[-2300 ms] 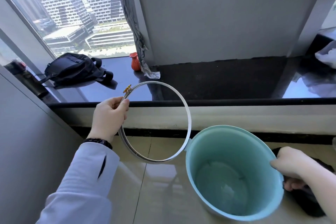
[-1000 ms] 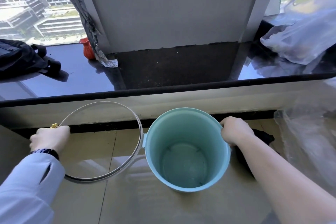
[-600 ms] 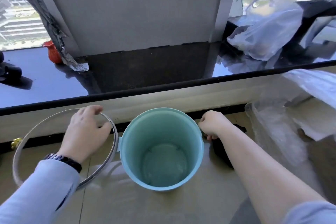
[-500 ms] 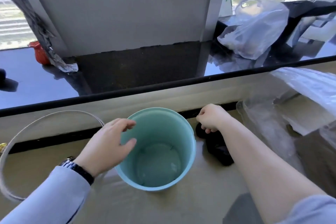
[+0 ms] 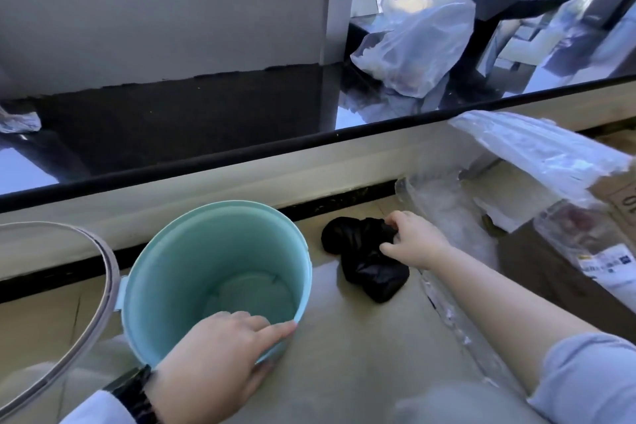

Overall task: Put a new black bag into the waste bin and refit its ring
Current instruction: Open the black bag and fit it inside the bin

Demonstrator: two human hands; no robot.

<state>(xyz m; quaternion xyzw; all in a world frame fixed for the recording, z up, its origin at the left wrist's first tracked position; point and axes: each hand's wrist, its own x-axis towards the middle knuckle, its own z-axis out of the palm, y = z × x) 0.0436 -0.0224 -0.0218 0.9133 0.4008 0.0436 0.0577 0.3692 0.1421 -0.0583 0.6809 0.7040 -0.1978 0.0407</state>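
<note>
The empty turquoise waste bin [image 5: 192,262] stands on the beige floor below a window sill. My left hand [image 5: 213,358] holds its near rim, fingers hooked over the edge. The grey ring [image 5: 103,293] leans against the bin's left side, free of either hand. Right of the bin a crumpled black bag [image 5: 364,262] lies on the floor. My right hand [image 5: 413,244] pinches the bag's top, thumb and fingers closed on the plastic.
A black sill edge [image 5: 309,144] runs across above the bin. A clear plastic bag [image 5: 416,45] sits on the sill. Clear plastic sheeting [image 5: 447,210] and a cardboard box [image 5: 616,203] crowd the floor at the right.
My left hand let go of the ring, which now leans by the bin, and moved to the bin's near rim. My right hand left the bin's rim and took hold of the black bag.
</note>
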